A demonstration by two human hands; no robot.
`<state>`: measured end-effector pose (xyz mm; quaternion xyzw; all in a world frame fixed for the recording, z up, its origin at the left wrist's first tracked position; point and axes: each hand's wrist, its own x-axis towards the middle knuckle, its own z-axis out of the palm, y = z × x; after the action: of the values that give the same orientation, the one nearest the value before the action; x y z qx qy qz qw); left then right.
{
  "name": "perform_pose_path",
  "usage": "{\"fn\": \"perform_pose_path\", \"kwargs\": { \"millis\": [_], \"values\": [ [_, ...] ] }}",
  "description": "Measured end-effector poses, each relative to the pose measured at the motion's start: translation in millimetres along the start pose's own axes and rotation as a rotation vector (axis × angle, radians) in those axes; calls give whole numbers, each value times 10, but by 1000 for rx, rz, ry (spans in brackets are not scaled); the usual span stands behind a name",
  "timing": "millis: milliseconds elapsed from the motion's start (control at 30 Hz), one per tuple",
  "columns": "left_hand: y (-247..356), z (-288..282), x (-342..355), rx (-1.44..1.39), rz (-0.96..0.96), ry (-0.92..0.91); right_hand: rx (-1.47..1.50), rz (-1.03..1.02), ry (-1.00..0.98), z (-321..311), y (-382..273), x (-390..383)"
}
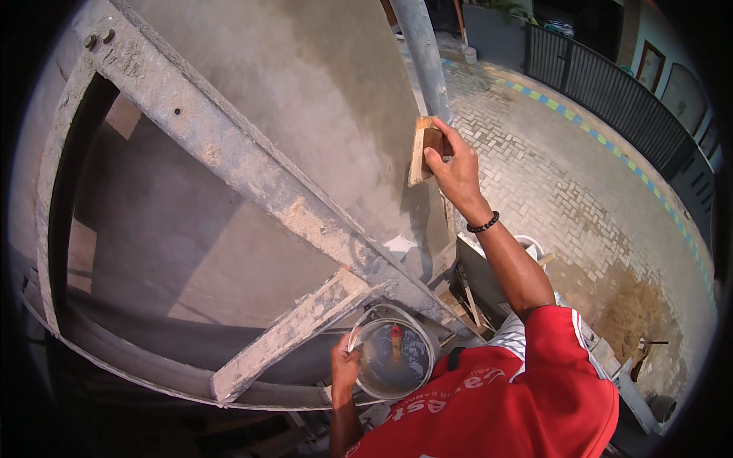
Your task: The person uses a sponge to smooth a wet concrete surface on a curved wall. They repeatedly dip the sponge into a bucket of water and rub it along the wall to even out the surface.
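Observation:
My right hand (456, 164) reaches up and grips a wooden plastering float (418, 153) by its back. The float's face is against or close to the corner edge of a grey plastered wall (328, 84); I cannot tell whether it touches. Low in front of my body, my left hand (346, 365) has its fingers closed at the rim and handle of a pale bucket (420, 374). Grey water or thin slurry lies in the bucket, along with what looks like a small brush (395, 343) with a red end and a tan end.
A cement-splashed metal beam (229, 153) runs diagonally across the front of the wall, with a shorter brace (290, 332) below it. Beside the wall corner rises a grey pole (424, 57). Far below are brick paving (550, 175), a sand heap (634, 313) and a dark gate (603, 84).

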<state>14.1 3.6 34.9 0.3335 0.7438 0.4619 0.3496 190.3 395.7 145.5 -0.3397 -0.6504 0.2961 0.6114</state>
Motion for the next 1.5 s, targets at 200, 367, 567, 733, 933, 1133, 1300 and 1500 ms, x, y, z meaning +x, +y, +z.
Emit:
{"fn": "perform_pose_path", "kwargs": {
  "millis": [200, 367, 567, 733, 933, 1133, 1300, 1500],
  "values": [
    [-67, 1, -3, -57, -32, -5, -101, -129, 160, 576, -44, 453],
    [9, -4, 7, -61, -48, -18, -143, -27, -65, 787, 435, -380],
    [-27, -22, -25, -17, -56, -10, -65, -109, 147, 464, 50, 187],
    [-106, -21, 23, -81, -89, -16, -21, -86, 215, 753, 49, 372],
    [-80, -49, 44, -94, -107, -22, -63, 87, -126, 669, 365, -387],
    [-37, -8, 6, -39, -63, -15, -53, -132, 248, 561, -76, 647],
    [-47, -13, 36, -47, -80, -20, -33, 35, -20, 810, 471, -392],
    [-149, -39, -26, -38, -56, 11, 20, -56, 186, 434, 75, 302]
  ]
}}
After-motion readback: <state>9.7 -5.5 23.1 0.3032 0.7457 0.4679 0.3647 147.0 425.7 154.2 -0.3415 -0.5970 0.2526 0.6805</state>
